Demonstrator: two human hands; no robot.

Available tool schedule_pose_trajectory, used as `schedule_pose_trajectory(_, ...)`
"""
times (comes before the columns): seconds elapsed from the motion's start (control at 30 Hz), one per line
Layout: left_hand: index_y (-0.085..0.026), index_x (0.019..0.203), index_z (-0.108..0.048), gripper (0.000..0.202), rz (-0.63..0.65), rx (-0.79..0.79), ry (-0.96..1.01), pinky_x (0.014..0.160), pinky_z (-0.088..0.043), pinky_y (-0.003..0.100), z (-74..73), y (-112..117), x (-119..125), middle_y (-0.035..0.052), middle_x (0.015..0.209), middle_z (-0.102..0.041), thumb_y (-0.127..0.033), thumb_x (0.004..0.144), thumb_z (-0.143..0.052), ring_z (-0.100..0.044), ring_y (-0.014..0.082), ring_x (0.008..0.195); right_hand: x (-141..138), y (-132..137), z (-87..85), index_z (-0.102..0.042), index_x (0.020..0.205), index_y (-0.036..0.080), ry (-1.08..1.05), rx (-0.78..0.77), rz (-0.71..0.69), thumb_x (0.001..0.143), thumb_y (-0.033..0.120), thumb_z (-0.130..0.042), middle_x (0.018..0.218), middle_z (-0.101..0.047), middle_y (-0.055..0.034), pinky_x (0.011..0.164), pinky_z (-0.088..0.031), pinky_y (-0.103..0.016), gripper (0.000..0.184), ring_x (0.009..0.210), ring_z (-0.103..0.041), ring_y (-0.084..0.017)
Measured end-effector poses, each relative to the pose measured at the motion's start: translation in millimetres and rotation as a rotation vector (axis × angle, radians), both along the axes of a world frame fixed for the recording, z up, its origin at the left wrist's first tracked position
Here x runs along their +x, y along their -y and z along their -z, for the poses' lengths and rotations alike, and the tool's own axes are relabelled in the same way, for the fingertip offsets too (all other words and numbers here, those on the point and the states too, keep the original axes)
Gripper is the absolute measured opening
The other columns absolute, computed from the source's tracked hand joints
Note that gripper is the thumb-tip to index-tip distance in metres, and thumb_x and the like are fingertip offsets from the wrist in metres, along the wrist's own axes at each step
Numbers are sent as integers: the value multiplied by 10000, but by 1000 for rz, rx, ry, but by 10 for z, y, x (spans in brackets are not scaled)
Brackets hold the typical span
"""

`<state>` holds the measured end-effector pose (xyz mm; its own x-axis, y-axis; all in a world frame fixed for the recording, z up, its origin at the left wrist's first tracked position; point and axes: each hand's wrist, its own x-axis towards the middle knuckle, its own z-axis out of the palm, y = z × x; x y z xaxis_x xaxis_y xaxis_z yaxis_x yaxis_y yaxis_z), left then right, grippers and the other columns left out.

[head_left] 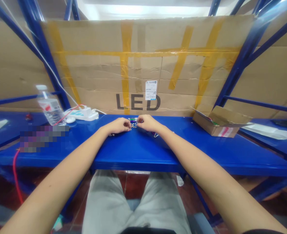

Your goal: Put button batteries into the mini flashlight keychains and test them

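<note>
Left hand near right hand

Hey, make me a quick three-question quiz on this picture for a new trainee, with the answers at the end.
1. What letters are printed large on the cardboard behind the blue table?
2. True or false: small shiny pieces lie between the left hand and the right hand.
3. Fill in: left of the white power strip stands a clear ____.

Key: 1. LED; 2. true; 3. bottle.
</note>
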<state>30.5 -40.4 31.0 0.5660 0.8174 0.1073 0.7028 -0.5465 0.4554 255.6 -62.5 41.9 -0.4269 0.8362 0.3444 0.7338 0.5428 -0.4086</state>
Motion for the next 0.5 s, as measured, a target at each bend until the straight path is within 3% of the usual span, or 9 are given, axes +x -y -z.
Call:
schedule_pose_trajectory(0.13,-218,1018,-751,276,21,10,-21,856,-496,305,-12,-7,-16,35,1020,-771,-292,783,-628,-690,215,945,-12,14,-4,-664,845,163,24,-15,-36,839,140,-647,875,-724,-54,670,-409,-236,29,789,-622,-158)
schedule_pose_trajectory(0.33,-217,914,-748,200,79,-20,-55,814,-489,293,-70,54,23,16,925,-764,-270,767,-622,-681,205,883,-13,14,10,-642,817,169,1,-61,-51,835,138,-664,846,-716,-42,668,-410,-233,42,770,-615,-152)
schedule_pose_trajectory(0.5,-220,967,-749,243,72,-22,-28,819,-484,290,-77,87,37,25,976,-761,-292,755,-652,-672,210,910,-9,2,34,-649,831,169,-7,-84,-68,834,143,-665,824,-708,-22,671,-412,-227,30,752,-611,-139)
